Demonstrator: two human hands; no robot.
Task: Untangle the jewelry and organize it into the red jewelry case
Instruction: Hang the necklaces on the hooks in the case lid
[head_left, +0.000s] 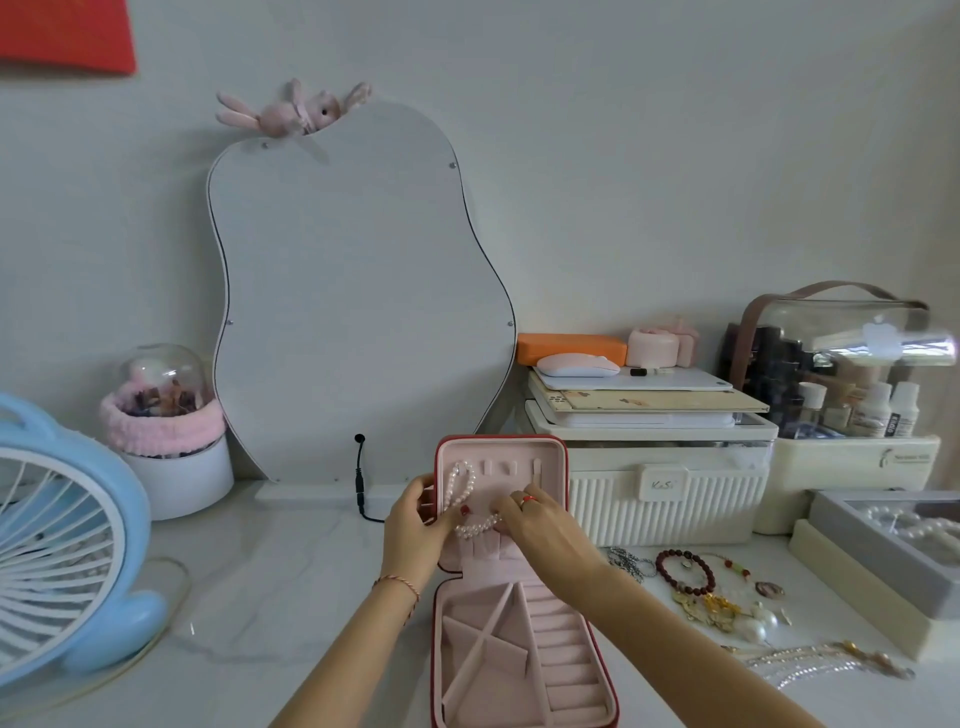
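Red case (519, 670) open on white table (291, 587), nearest centre; base tray with pink dividers and ring rolls lying flat, lid (501, 488) standing upright at far end. Left hand (415, 525) at lid's left edge, fingers curled and pinching pearl strand (464, 491) near its lower part. Right hand (535, 525) at lid's centre-right, fingers bent together and pinching same strand's lower run; ring visible on one finger. Strand looped over a hook at lid's upper left, hanging down and curving right between both hands, against pink lining. Right of case, on table: tangled jewelry (722, 597) including a dark red bead bracelet, gold pieces, large pearls, a silver chain; nearer right, further pale chains. Far right of that, grey tray (883, 551) holding pearls, resting on a cream base. Left, near: blue fan (67, 545), white grille. Beyond it, glass dome (166, 395) on white pot with pink fuzzy band. Centre, far: curved mirror (353, 291) leaning at wall, pink plush rabbit (296, 109) on top, black cable at foot. Right, far: cream box (665, 483) stacked with flat items, pink mouse, orange case; clear cosmetics bag (841, 358) with bottles beside it.
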